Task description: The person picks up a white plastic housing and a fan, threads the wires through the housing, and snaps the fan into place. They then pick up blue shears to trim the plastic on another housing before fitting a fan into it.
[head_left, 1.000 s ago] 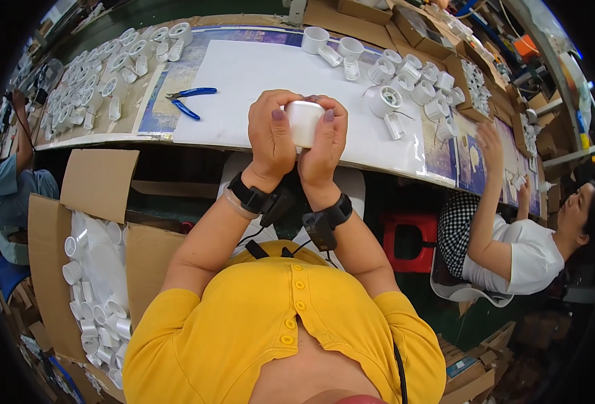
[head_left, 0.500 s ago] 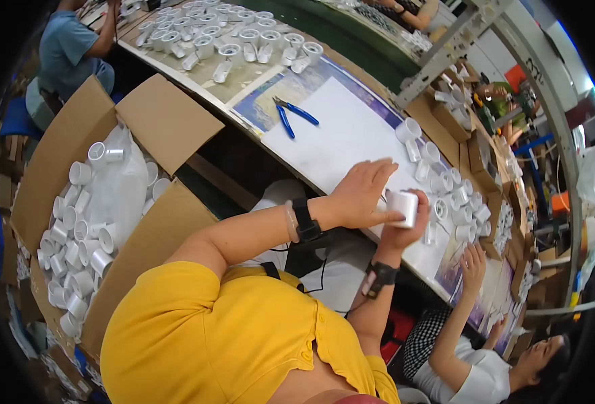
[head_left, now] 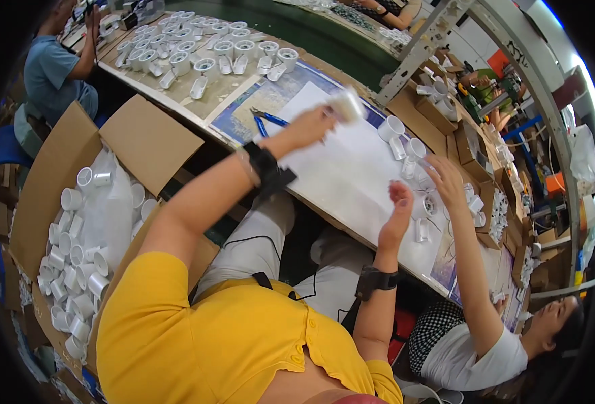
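My left hand (head_left: 309,128) is out over the white sheet (head_left: 345,175) on the bench, its fingers gripping a white cylindrical housing (head_left: 348,107) that motion has blurred. Partly behind that hand lie blue-handled cutting pliers (head_left: 268,119). My right hand (head_left: 396,214) is raised above the sheet's near right side, holding nothing, its fingers loosely bent and apart from the thumb. Close to it on the bench sits a white housing with a round open face (head_left: 429,205).
Finished-looking white housings (head_left: 205,67) stand in rows at the far left of the bench. A cardboard box (head_left: 150,137) of white cylinders is at my left. On the right, a co-worker's hand (head_left: 448,180) reaches among more white parts, beside cardboard trays (head_left: 468,146) and a metal frame post (head_left: 419,57).
My left hand has taken the white housing out of my right hand and swung it away to the far left. My right hand has loosened. The co-worker's hand has reached forward to the parts.
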`<state>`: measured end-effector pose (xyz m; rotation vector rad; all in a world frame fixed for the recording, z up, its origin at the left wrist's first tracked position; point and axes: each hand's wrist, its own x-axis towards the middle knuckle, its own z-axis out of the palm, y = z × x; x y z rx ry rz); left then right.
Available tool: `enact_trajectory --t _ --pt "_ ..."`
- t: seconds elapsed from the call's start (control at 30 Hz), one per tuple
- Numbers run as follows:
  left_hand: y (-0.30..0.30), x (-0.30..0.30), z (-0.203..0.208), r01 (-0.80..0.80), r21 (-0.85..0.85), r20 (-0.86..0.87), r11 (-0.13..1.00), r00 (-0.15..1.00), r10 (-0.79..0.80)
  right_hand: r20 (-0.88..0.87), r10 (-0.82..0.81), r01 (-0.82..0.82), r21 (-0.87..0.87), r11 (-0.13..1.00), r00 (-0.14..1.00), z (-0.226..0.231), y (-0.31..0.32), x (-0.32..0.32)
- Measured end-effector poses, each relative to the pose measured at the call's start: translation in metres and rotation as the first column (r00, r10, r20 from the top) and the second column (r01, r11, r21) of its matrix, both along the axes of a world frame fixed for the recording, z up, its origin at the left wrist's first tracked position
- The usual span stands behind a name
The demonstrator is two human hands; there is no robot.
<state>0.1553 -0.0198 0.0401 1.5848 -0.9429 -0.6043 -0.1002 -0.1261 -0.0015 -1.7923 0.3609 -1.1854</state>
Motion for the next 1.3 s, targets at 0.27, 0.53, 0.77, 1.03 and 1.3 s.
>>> enact_trajectory --t 0.27,0.53,0.77,1.03,1.3 --pt "-0.057 0.152 -0.038 -0.499 0.126 0.577 0.857 0.74 0.346 -0.406 -0.209 0.088 -0.296 0.951 0.89 -0.011 0.024 0.003" --pt "-0.047 0.183 -0.038 -0.564 0.266 0.717 0.781 0.658 0.231 -0.397 -0.206 0.059 -0.352 0.934 0.895 -0.006 0.024 0.007" --pt "-0.036 0.14 -0.016 -0.602 0.288 0.801 0.744 0.578 0.157 -0.37 -0.244 0.079 -0.408 0.91 0.897 -0.01 0.022 0.001" --pt "0.029 0.032 0.0 -0.136 0.429 0.709 0.893 0.664 -0.239 -0.228 -0.199 0.146 -0.23 0.962 0.953 -0.013 0.018 -0.004" --pt "0.076 -0.008 -0.015 -0.118 0.334 0.841 0.935 0.485 -0.239 -0.051 -0.64 0.483 -0.61 0.628 0.767 0.013 -0.023 -0.058"
